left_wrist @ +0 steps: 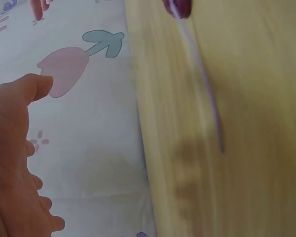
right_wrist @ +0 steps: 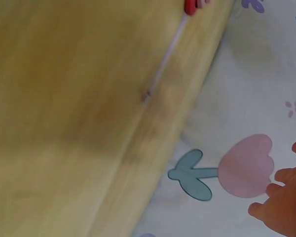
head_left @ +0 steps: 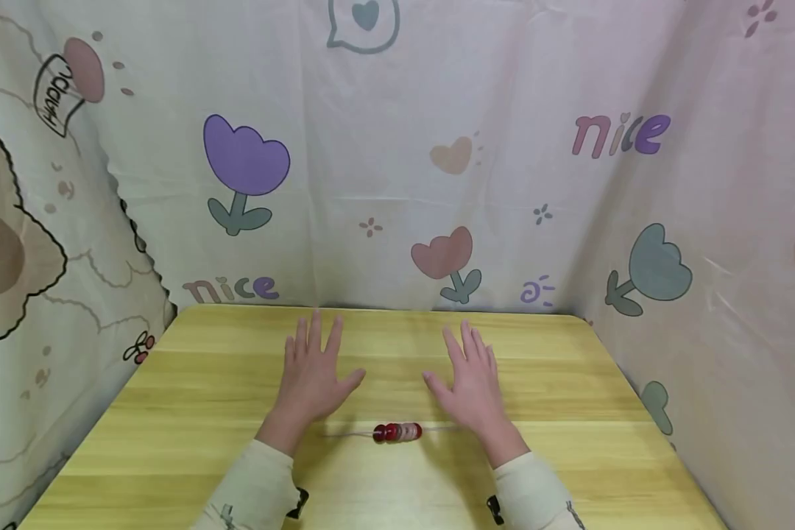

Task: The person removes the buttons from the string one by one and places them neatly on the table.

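A string of red and pale pink beads [head_left: 397, 432] lies on the wooden table [head_left: 397, 493], its thin cord running out to both sides. Above and left of it, the left hand [head_left: 311, 383] is held with fingers spread, holding nothing. The right hand [head_left: 473, 386] is spread likewise on the other side, also holding nothing. In the left wrist view, a dark red bead [left_wrist: 181, 7] and the cord [left_wrist: 207, 81] show beside the left hand [left_wrist: 12, 163]. The right wrist view shows a red bead [right_wrist: 190, 7], a cord end with a small knot [right_wrist: 148, 94] and the right hand [right_wrist: 283, 205].
A printed cloth [head_left: 384, 96] with flowers, hearts and lettering hangs behind the table and along both sides. The table's far edge [head_left: 397, 309] runs just beyond the fingertips. Dark clips or straps [head_left: 297, 503] show by both pale sleeves [head_left: 255, 489].
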Motion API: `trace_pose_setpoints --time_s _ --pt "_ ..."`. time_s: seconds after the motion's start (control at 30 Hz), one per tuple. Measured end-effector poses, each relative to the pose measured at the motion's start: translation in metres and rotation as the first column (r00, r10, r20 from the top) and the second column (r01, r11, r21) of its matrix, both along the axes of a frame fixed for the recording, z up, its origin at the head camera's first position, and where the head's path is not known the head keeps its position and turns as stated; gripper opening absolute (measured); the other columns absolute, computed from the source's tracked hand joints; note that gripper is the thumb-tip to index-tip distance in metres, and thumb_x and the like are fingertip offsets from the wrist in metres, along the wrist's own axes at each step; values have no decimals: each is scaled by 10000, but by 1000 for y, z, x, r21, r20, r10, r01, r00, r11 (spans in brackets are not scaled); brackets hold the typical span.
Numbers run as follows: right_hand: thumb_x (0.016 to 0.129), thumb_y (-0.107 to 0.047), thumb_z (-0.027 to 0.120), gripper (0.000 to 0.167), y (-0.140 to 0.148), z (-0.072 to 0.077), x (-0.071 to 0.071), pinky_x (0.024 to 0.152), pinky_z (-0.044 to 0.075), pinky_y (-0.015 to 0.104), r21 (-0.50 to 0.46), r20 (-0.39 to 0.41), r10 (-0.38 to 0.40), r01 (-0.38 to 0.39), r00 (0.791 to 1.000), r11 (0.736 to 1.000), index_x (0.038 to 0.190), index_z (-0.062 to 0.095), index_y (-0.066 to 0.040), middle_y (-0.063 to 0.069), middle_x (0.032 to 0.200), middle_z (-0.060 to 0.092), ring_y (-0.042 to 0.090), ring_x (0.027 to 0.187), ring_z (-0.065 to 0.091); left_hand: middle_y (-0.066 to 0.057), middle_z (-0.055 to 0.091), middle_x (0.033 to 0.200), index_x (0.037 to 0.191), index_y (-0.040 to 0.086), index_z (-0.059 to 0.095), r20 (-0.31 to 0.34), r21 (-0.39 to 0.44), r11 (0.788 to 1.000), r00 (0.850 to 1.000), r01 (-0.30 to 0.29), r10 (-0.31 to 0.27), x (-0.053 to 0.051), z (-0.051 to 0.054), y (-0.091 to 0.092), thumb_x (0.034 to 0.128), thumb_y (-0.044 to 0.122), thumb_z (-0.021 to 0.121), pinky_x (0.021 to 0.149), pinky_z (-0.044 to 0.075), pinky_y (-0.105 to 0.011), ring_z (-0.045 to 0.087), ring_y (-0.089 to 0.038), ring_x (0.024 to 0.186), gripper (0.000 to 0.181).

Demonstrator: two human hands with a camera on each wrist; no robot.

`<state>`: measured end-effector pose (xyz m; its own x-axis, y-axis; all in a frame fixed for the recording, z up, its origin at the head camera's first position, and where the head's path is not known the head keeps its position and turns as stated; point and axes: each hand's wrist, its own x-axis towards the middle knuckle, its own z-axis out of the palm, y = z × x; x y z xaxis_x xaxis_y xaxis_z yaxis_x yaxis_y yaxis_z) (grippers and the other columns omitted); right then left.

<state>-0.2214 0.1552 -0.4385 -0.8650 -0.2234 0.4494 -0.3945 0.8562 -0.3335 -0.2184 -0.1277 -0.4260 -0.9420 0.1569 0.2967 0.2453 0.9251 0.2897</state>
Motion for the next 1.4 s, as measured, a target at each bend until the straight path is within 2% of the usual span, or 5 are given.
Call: trace_pose_setpoints --time_s 0.47,0.87,1.03,1.27,1.4 --pt "885 -356 714 707 -14 -24 12 1060 267 599 -178 109 111 -90 988 980 1493 455 -107 143 1448 446 350 1328 383 -236 97 1619 1583 81 251 77 182 979 991 90 -105 10 -21 15 906 505 673 1083 206 -663 130 -483 1443 903" --pt "833 -138 786 502 -23 -40 14 998 304 575 -317 246 324 -240 914 918 1299 606 -91 50 1217 594 238 1156 517 -178 454 1416 1424 50 521 138 296 944 972 143 -190 13 -34 27 886 353 746 968 435 -554 479 -385 1245 658" --pt "818 -129 789 377 -27 -44 16 899 430 486 -311 294 372 -280 881 908 1169 661 -78 34 1126 628 269 1050 564 -90 567 1178 1212 13 647 191 336 921 943 197 -272 15 -42 31 853 210 781 860 495 -455 582 -290 1036 431" --pt "816 -91 792 231 -29 -46 16 834 470 431 -374 347 433 -300 832 878 1024 692 -96 2 1028 630 249 954 580 -33 547 823 1063 -28 696 263 378 884 884 273 -386 16 -45 34 817 139 768 637 449 -342 495 -185 739 307" --pt "817 -79 794 172 -29 -47 15 745 475 350 -387 389 450 -300 804 872 952 699 -125 26 943 615 237 854 577 -23 525 779 1041 -35 702 292 386 874 859 296 -420 18 -46 37 814 124 791 592 428 -308 468 -163 685 291"
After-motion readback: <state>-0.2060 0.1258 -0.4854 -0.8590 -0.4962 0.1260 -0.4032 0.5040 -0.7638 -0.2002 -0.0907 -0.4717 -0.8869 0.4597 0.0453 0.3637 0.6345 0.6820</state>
